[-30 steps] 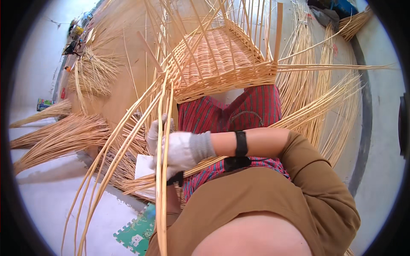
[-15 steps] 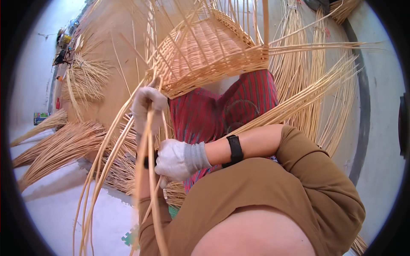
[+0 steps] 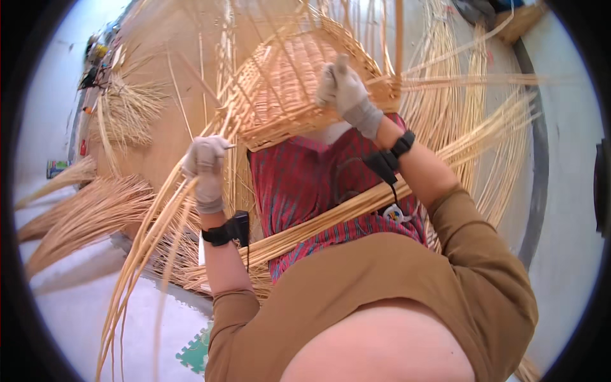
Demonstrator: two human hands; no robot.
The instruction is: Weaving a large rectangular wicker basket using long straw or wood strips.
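A partly woven wicker basket with long upright stakes stands just beyond my knees, over a red striped cloth on my lap. Left of its near corner, my left hand, in a pale work glove, is closed on several long wicker rods that trail down toward me. A short thin tip sticks out past its fingers; its kind is unclear. My right hand, gloved too, is raised over the basket's near right side with its fingers curled in. What it grips, if anything, cannot be made out.
A bundle of rods lies across my lap beside a small round tape measure. Piles of loose rods lie at the left, and long bundles at the right. A green foam mat piece lies at lower left.
My right hand has let go of the rods near my left forearm and swung up and right, over the basket. My left hand has shifted slightly down and left, still gripping the rods.
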